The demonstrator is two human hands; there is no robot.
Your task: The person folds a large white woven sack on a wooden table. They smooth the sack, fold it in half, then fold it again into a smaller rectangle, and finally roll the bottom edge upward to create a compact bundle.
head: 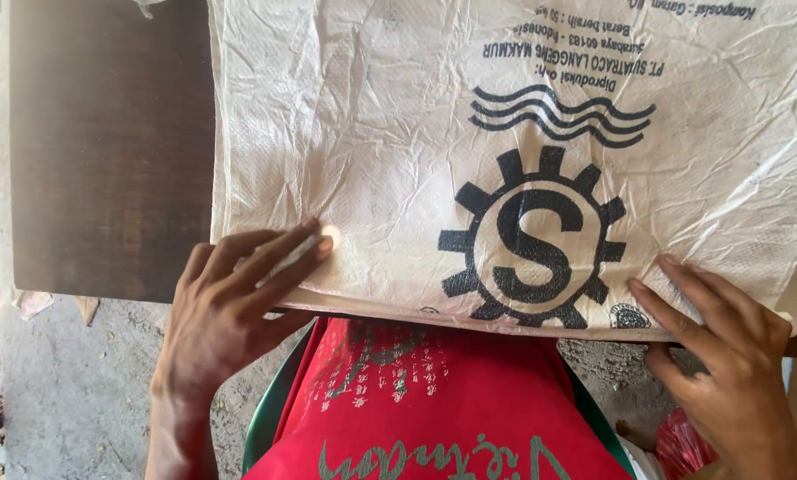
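Woven sack (398, 169) – left hand (230, 302), right hand (727, 347) flat, table (105, 142)

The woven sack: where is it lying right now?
The woven sack lies spread over the dark wooden table, its near edge pinned by left hand and right hand.

Single head view, worn on the person's head, looks steeply down and slightly forward, close in. The sack (505, 160) on the table (105, 151) fills the upper frame, its print upside down to the camera. The left hand (230, 302) and right hand (727, 356) enter from the bottom corners; red shirt (434, 400) sits bottom centre, floor (70, 391) lower left.
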